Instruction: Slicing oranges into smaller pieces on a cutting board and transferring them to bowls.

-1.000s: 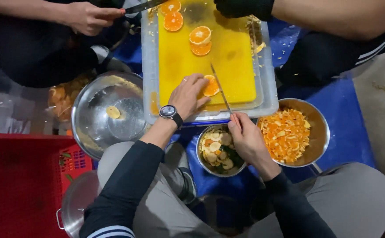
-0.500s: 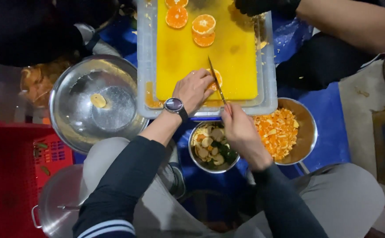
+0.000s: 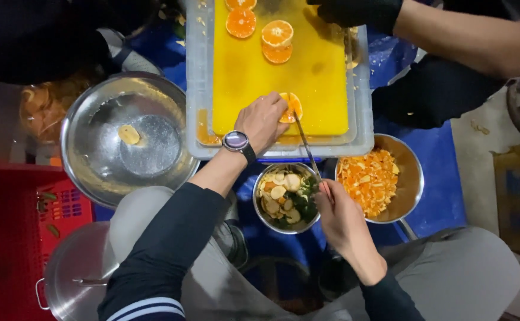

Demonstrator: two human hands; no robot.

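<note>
A blue plastic sheet (image 3: 444,178) covers the floor, and on it stands a shallow clear plastic tray (image 3: 195,89) carrying a bright yellow cutting board (image 3: 254,71). The person's left hand (image 3: 263,119), with a dark round wristwatch (image 3: 236,141) on the wrist, lies on the near edge of the board, its grip closed down on a partly cut orange fruit (image 3: 292,105) that it pins to the board. The right hand (image 3: 343,220) has its grip wrapped around the handle of a thin-bladed knife (image 3: 307,148), whose blade slants up and left to touch the orange just beside the left fingertips.

Three round orange slices (image 3: 276,32) lie at the far end of the board. Just below the tray, a small steel bowl (image 3: 258,208) holds pale peel discs and green bits, and beside it on the right a steel pan (image 3: 411,178) holds chopped orange pieces. To the left sits a large steel mixing bowl (image 3: 93,166) with one pale piece in it. A red plastic crate (image 3: 10,226) and a steel pot lid (image 3: 75,273) are at the lower left. Another person's black-gloved hand (image 3: 355,12) rests at the board's far right corner.
</note>
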